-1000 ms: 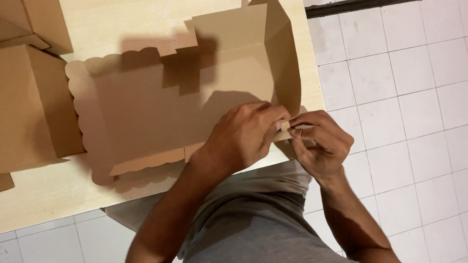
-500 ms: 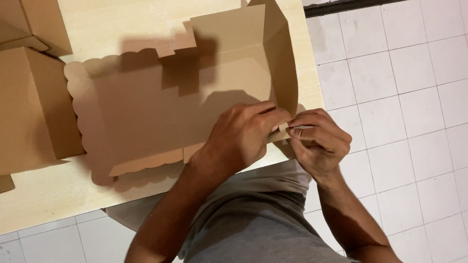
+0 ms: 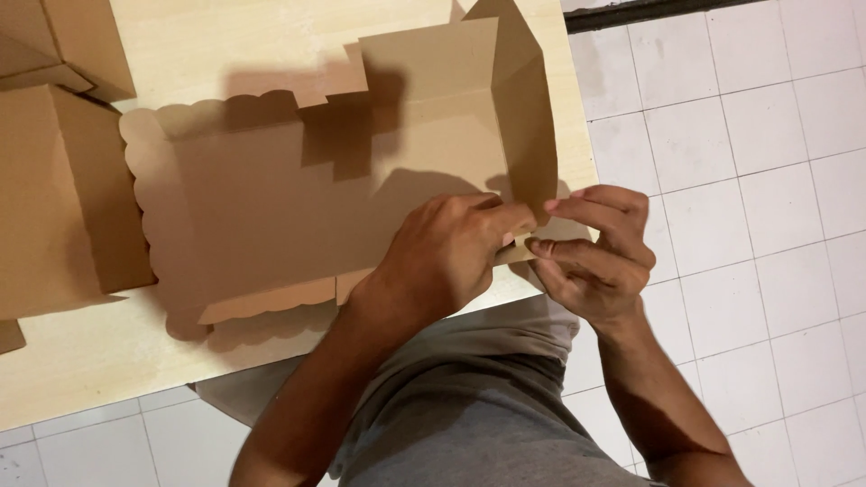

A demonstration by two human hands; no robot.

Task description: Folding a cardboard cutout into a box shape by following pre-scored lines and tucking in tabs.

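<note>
Both hands, left hand (image 3: 451,252) and right hand (image 3: 600,257), pinch one unfolded cardboard box (image 3: 298,194) beside two folded boxes (image 3: 54,180).

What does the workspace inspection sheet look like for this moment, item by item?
Surface: pale wooden table, seen from above, its near edge at the person's lap.
Job's things: flat brown cardboard box blank with scalloped edges, partly folded; one side panel stands upright at the right end.
Clutter: other brown cardboard boxes at the table's left edge.
Hands: left hand and right hand both pinch a small flap at the blank's near right corner.
Cables: nothing seen.
Surroundings: white tiled floor; grey clothing at the bottom of the view.
</note>
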